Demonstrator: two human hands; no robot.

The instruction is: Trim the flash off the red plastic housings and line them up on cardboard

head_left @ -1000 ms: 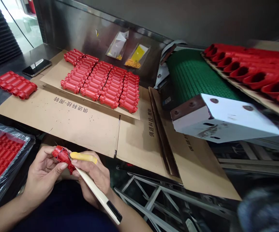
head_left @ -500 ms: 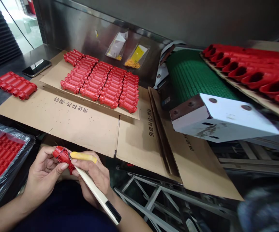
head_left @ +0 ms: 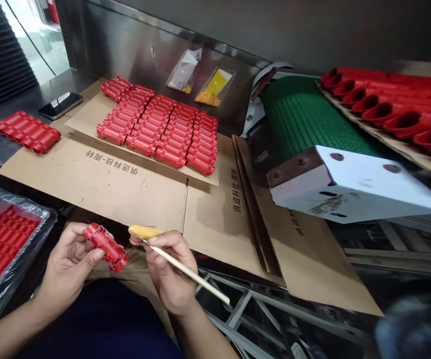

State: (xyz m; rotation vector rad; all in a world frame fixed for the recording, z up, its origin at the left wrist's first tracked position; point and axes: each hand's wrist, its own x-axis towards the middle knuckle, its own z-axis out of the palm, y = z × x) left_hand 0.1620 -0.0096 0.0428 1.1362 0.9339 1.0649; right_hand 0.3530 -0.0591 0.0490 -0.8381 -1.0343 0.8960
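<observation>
Red part sits gripped in left hand, slim tool in right hand, cardboard and phone beyond.

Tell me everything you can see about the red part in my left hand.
The red part is a short, tube-like piece, seemingly glossy plastic, with rounded ends and a flatter face between them, marked by dark lines and small recesses. It slants in the picture, one end up and to the left, the other down and to the right, toward the lower left of the view. The left hand holds it near the upper end, thumb against it; nothing else visibly touches it.
</observation>
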